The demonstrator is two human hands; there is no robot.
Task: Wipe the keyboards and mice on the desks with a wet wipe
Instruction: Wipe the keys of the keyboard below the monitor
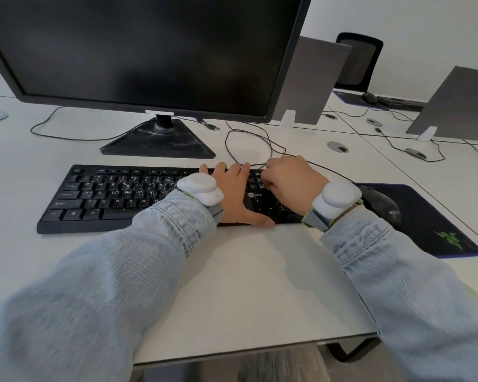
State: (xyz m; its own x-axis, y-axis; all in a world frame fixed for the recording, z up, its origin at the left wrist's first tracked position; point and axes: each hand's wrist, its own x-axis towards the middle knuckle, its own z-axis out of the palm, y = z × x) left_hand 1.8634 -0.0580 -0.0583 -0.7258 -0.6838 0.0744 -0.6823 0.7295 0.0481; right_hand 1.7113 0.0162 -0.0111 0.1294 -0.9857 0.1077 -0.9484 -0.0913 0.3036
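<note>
A black keyboard (pixel 108 197) with dusty, speckled keys lies on the white desk (pixel 246 285) in front of a monitor. My left hand (pixel 232 191) lies flat on its right-middle part with the fingers spread and the thumb at the front edge. My right hand (pixel 290 180) sits over the keyboard's far right end with its fingers curled down onto the keys. No wipe shows in it, and whatever is under the fingers is hidden. A black mouse (pixel 381 202) rests on a dark mouse pad (pixel 436 230) just right of my right wrist.
A large dark monitor (pixel 149 51) on a black stand (pixel 160 142) stands behind the keyboard. Loose cables (pixel 249 144) loop behind my hands. Grey dividers (pixel 307 78) separate this desk from further desks, where another mouse (pixel 369 97) and keyboard (pixel 398 102) lie.
</note>
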